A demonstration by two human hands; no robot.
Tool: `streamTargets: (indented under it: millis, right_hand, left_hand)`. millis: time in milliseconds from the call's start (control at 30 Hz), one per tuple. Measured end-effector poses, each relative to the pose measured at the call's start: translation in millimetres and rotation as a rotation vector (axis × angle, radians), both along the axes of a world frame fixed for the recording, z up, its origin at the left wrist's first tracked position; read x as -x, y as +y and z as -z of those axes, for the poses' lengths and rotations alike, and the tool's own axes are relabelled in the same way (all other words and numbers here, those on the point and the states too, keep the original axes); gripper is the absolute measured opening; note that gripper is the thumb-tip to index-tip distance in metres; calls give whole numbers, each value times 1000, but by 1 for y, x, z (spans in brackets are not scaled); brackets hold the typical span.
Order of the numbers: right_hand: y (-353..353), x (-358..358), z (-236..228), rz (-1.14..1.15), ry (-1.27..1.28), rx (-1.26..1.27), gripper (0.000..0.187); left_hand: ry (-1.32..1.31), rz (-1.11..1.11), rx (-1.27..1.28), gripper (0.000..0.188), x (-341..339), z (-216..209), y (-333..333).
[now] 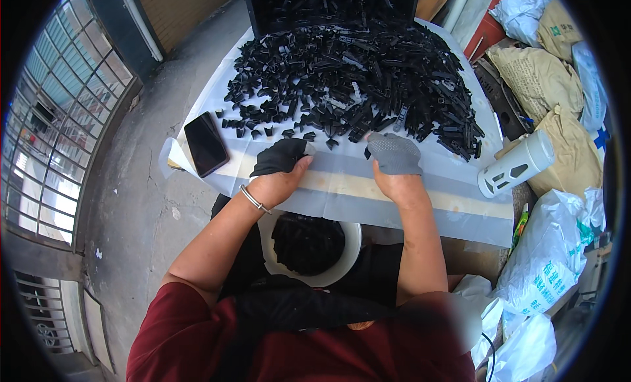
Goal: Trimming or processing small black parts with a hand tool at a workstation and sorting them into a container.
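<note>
Both hands rest near the middle of the frame on the counter point(342, 185), which is covered with a pale plastic sheet. The left hand point(279, 168) wears black partial finger covers over its fingertips and has a thin silver bracelet point(255, 200) at the wrist. Its fingers curl inward, the thumb pressed toward them, but whether the grip closes on one of the small parts I cannot tell. The right hand point(394, 160) wears grey knit finger covers; its fingers bend down toward the sheet at the near edge of the pile, and whether its grip holds anything is hidden as well.

Just above the hands, filling the upper centre of the frame, lies a large heap of small black plastic parts point(355, 73), with loose pieces scattered along its lower edge close to both sets of fingertips. A black smartphone point(206, 144) lies face up on the counter at centre left, well apart from the pile. A white cylindrical bottle point(516, 164) with slotted cut-outs lies on its side at the right. Below the hands, at the person's lap, a white bucket point(351, 247) holds more black parts. Tan and white sacks point(545, 79) are stacked along the right edge.
</note>
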State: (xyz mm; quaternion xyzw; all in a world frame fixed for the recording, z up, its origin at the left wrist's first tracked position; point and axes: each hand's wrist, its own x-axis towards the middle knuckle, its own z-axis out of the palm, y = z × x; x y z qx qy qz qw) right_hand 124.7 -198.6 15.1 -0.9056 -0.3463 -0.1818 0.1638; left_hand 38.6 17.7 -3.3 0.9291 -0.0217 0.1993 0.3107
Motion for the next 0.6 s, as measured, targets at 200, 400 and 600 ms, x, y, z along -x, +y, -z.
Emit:
streamTargets:
  millis: [200,400,600]
  right_hand:
    - [-1,12,6,-98,-66,-15,28]
    - [23,46,-1,-260,336,-369,27]
    - [24,51,12,-305,67,-379,27]
  left_hand:
    - [71,38,131,20,5,1,-7]
    - [109,93,97,18,11,-17,-24]
    - [49,164,225,20,18,-24,-30]
